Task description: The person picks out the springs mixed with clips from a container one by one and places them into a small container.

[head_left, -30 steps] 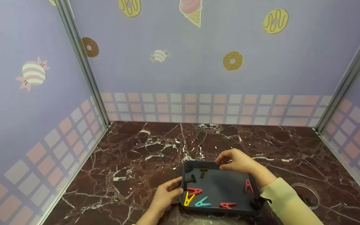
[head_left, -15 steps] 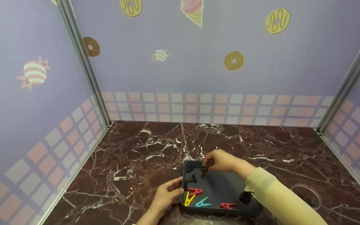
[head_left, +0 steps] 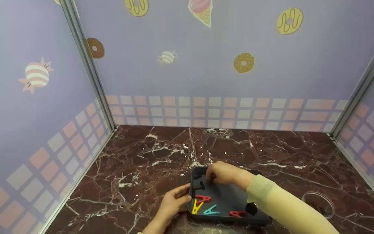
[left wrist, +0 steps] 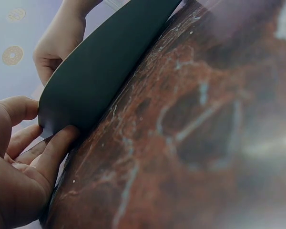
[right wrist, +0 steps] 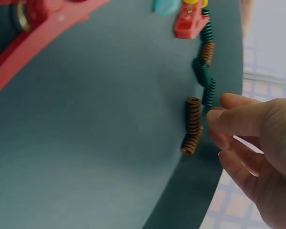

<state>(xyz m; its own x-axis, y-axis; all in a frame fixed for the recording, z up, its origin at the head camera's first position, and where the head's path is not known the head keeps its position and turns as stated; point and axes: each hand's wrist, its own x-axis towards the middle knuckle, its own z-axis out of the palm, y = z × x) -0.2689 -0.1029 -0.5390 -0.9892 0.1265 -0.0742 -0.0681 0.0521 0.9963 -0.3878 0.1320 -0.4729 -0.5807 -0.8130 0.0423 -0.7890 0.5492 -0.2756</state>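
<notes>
A dark rectangular tray (head_left: 222, 198) holds springs and plastic clothespins. My left hand (head_left: 173, 202) touches the tray's left wall from outside with thumb and fingers. My right hand (head_left: 224, 173) reaches down over the tray's far left part, fingers loosely bent. In the right wrist view, two brown springs (right wrist: 194, 116) lie just beside my right fingertips, with nothing visible in the hand. Farther up that side are green springs (right wrist: 201, 71) and a third brown spring (right wrist: 207, 53). A red clothespin (head_left: 203, 198), a yellow one (head_left: 197, 207) and a blue one (head_left: 211, 211) lie near the tray's left front.
Another red clothespin (head_left: 237, 214) lies by the tray's front wall. A clear round dish (head_left: 333, 205) with dark springs stands right of the tray on the marbled table (head_left: 148, 182). Patterned panels (head_left: 226, 81) enclose the back and sides.
My right hand has moved left and down across the tray to the brown springs. The sleeve now covers the right-hand red clothespin. My left hand has stayed at the tray wall.
</notes>
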